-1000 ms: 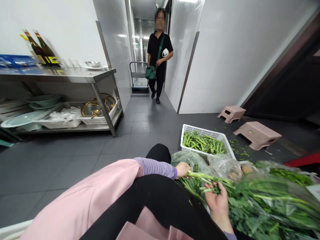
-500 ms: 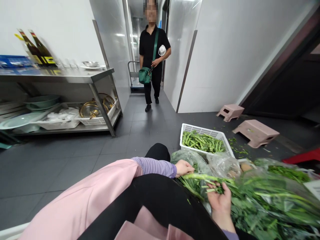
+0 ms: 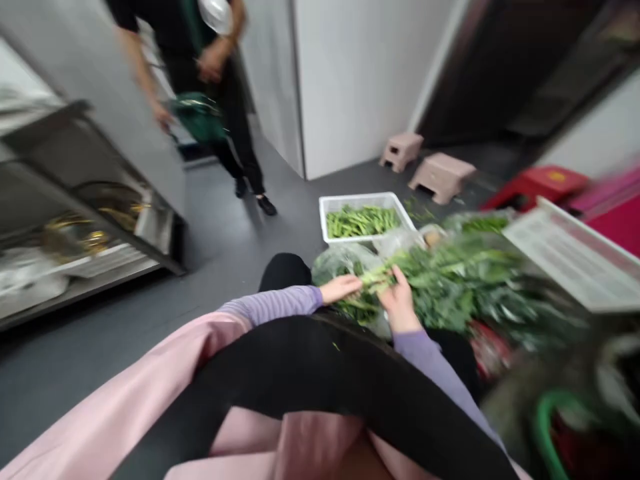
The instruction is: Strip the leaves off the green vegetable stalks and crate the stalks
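Stalk lies between my hands, its long side going left to right and up. From far off, my left hand pinches one end; my right hand holds the leafy side. I count one basket of greens, two pink stools.

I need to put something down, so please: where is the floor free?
The floor looks bare between the steel shelf, the wearer's knee and the white basket, up to the other person's shoes. Around the left hand and right hand it is crowded with greens and plastic bags.
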{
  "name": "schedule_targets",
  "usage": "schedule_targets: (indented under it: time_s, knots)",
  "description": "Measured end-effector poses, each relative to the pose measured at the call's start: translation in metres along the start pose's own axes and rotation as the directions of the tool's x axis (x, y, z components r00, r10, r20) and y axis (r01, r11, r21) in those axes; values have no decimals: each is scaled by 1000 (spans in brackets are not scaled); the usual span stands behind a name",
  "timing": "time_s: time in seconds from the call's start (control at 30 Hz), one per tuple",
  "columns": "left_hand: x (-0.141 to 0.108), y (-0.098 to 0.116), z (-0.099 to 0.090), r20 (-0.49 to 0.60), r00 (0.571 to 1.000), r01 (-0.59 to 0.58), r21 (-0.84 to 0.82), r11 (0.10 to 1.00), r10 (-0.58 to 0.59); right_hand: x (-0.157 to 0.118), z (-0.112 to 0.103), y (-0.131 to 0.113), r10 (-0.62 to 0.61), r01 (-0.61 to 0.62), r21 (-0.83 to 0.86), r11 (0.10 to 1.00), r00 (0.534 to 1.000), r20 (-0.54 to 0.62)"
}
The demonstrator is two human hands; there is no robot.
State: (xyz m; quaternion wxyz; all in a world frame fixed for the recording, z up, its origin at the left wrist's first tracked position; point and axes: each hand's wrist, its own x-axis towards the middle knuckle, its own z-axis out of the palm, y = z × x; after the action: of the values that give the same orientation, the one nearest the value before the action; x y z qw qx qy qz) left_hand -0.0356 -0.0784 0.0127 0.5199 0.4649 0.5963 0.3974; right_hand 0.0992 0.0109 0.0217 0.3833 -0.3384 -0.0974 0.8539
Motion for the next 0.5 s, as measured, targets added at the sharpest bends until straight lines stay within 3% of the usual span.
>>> schedule_targets:
  time_s: [0.07,0.17,0.27,0.4,0.5]
  knots:
    - [6,0,2,-81,997,-22,-145,989,10,7,15,-4,-10,9,17,1000,998,58]
    - [10,5,0,-79,996,-52,-318,947,28,14,27,-8,-96,95,13,995,992,85]
    - [6,10,-2,-71,995,-89,-369,925,68,9,33,-4,-167,172,-40,984,980,112]
    - [4,11,-7,-192,971,-184,-222,958,143,2,37,1,-255,262,-58,963,961,107]
    - [5,12,-11,-268,933,-264,-62,962,239,1,40,6,-255,260,-27,965,959,123]
